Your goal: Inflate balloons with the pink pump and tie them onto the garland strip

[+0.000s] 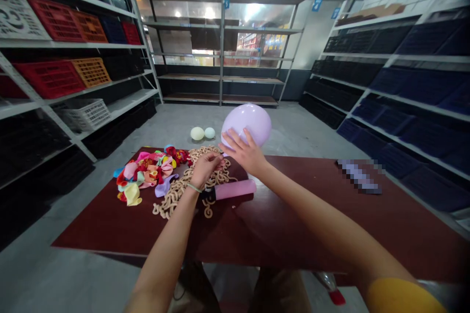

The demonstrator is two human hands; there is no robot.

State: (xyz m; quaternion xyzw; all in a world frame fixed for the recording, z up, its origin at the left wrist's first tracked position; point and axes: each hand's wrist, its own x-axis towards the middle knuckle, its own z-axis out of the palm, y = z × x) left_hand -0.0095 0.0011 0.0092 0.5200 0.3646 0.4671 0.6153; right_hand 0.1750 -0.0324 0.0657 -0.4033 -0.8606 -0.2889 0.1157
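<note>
Two bare hands work over a dark red table [110, 225], seen from the head-worn view. The right hand [244, 152] is spread, fingers pressed flat against the underside of a round lilac balloon [247, 124], which sits at two o'clock from the left hand [204, 170]. That left hand's fingertips are pinched together on a heap of beige knotted balloon chain [183, 190]; exactly what they nip is hidden. A pink hand pump [235, 190] lies at four o'clock from it, a pile of colourful deflated balloons [147, 176] at nine o'clock. Two small pale inflated balloons [197, 133] rest on the concrete floor [293, 122] at twelve o'clock, with metal shelving [222, 44] beyond.
</note>
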